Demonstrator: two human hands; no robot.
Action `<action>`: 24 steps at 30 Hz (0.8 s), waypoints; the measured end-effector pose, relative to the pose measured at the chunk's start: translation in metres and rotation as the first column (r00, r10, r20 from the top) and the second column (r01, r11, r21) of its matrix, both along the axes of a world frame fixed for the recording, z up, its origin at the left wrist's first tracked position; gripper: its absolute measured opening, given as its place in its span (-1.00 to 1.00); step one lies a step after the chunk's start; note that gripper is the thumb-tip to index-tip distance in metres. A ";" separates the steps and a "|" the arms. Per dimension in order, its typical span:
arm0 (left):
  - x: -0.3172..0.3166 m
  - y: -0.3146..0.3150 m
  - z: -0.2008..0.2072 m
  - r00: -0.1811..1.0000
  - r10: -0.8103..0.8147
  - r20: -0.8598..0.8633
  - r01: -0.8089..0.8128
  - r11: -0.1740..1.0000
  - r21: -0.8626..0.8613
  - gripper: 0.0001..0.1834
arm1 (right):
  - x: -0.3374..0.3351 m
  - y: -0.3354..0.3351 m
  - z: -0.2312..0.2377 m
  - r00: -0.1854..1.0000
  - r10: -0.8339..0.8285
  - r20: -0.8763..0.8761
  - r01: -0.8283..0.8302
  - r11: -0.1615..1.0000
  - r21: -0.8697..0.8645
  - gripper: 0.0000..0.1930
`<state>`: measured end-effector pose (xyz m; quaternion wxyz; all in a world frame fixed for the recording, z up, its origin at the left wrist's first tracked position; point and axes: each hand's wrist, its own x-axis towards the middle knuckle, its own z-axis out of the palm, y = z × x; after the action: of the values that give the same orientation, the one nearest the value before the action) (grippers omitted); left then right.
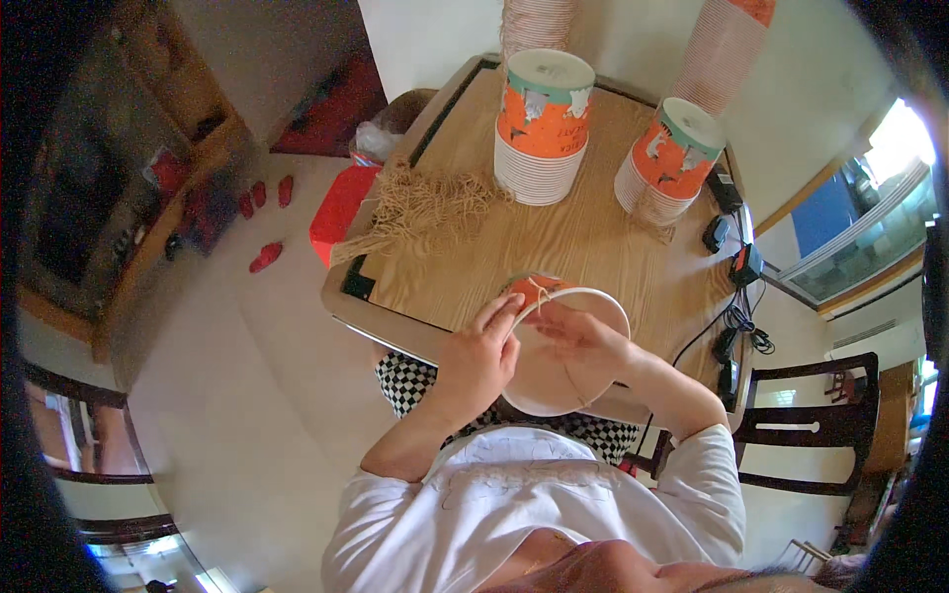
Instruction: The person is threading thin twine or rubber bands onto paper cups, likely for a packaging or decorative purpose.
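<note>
A paper bucket [554, 381] with a white inside and an orange outer band is tilted over my lap at the table's near edge, its mouth toward me. My left hand [481, 354] is closed on the left of its rim. Reaching into the mouth, my right hand [583, 336] has its fingers together at the far rim, where a tan twine [539, 295] loops over the edge. The right fingertips are partly hidden at the twine. A thin strand trails down the bucket's inner wall.
Nested orange-and-white paper buckets [544, 128] stand upside down on the wooden table [445, 272], with a second stack [672, 153] to their right. Loose twine [435, 208] spreads at the left, beside a red box [341, 212]. Black adapters [746, 265] and cables line the right edge, near a dark chair [806, 425].
</note>
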<state>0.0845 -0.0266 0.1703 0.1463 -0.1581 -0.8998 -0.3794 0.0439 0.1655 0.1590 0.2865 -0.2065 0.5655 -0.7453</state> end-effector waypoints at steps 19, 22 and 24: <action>0.009 -0.012 0.015 0.882 -0.318 -0.347 0.226 0.933 -0.281 -0.45 | -0.042 0.038 0.063 0.940 -0.043 -0.339 0.159 0.933 0.323 -0.86; 0.013 -0.013 0.013 0.885 -0.280 -0.372 0.197 0.949 -0.247 -0.47 | -0.027 0.035 0.062 0.837 0.001 -0.548 0.285 0.853 0.437 -0.86; 0.011 -0.013 0.012 0.888 -0.264 -0.376 0.192 0.957 -0.219 -0.47 | -0.034 0.033 0.061 0.831 -0.022 -0.556 0.312 0.846 0.432 -0.87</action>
<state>0.0957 -0.0398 0.1827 0.2674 -0.3498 -0.8554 -0.2728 0.0096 0.1986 0.2197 0.0938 -0.2698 0.8135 -0.5066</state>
